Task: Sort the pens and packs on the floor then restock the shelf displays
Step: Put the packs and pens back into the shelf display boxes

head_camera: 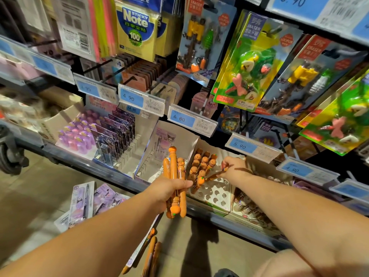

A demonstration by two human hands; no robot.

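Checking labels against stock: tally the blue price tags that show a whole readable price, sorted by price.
4.90 tags: 3
5.90 tag: 1
6.80 tag: 1
14.90 tag: 1
Total: 6
Left out: the tag cut by the top edge and the blurred tags.

Left hand (169, 189): grips a bunch of orange pens (173, 166), upright.
Right hand (234, 168): pinches one pen (214, 174) over the holed display box (218, 193).
Floor (40, 196): purple packs (82, 200) and loose pens (151, 254) lie below the shelf (99, 166).
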